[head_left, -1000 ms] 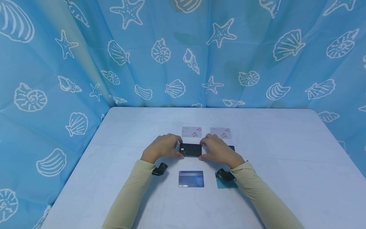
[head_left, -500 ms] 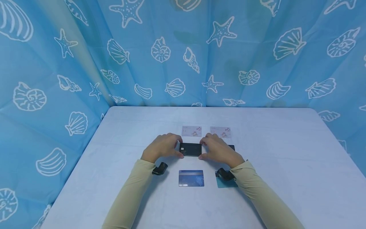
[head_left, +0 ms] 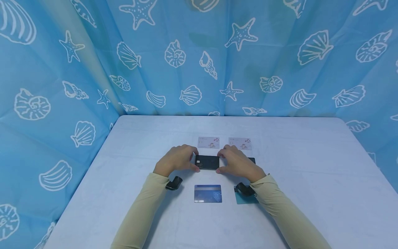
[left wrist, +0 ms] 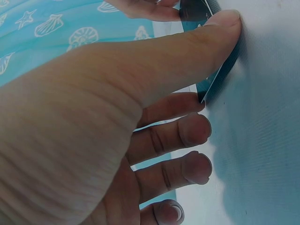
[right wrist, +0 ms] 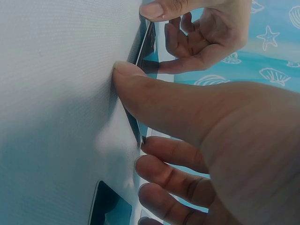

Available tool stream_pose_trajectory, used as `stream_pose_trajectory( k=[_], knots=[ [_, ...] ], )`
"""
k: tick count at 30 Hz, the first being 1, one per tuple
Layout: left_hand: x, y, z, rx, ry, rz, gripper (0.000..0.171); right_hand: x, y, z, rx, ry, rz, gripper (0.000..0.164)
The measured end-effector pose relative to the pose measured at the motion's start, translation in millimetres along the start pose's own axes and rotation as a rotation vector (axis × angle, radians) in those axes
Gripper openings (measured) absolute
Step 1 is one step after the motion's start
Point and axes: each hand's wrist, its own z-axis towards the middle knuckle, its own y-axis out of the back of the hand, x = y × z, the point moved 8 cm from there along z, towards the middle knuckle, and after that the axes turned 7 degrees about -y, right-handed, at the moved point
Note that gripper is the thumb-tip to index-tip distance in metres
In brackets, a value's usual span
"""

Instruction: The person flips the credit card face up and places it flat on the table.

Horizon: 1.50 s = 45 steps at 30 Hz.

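Note:
A black card [head_left: 207,162] with a small silver chip and "VIP" lettering lies flat between both hands, close over the white table in the head view. My left hand [head_left: 177,160] grips its left end, with thumb at the near corner and index finger at the far one. At the right end, my right hand [head_left: 238,165] pinches the card the same way. The left wrist view shows the thumb [left wrist: 225,28] along the card's near edge [left wrist: 209,88], with the other fingers loosely bent below. From the right wrist, the same card [right wrist: 148,47] runs between both thumbs at the tabletop.
Two pale pink cards [head_left: 208,142] lie behind the hands. In front is a blue striped card [head_left: 208,194]. A teal card [head_left: 244,199] is partly covered by the right wrist camera [head_left: 245,190]. One dark card [head_left: 253,160] peeks out behind the right hand. A shell-patterned curtain [head_left: 192,62] borders the table.

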Motion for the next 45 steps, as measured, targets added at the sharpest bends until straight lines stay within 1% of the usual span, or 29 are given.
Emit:
stream_pose_trajectory(
  k=[6, 11, 24, 31, 45],
  knots=[
    [0.8, 0.4, -0.2, 0.004, 0.014, -0.006, 0.062, -1.1, -0.8, 1.1, 0.003, -0.009, -0.004, 0.057],
    [1.6, -0.1, 0.0, 0.002, 0.013, -0.003, 0.062, -1.1, -1.0, 1.6, 0.002, -0.017, -0.007, 0.057],
    [1.4, -0.6, 0.1, 0.012, 0.015, -0.012, 0.064, 0.1, -0.3, 1.2, 0.000, -0.008, -0.015, 0.058],
    [1.1, -0.3, -0.3, 0.014, 0.027, -0.009, 0.064, 0.3, -0.1, 0.9, -0.001, -0.007, -0.022, 0.058],
    [1.5, -0.6, 0.5, 0.016, 0.021, -0.006, 0.064, -0.2, -0.2, 1.7, 0.007, -0.018, -0.022, 0.059]
  ],
)
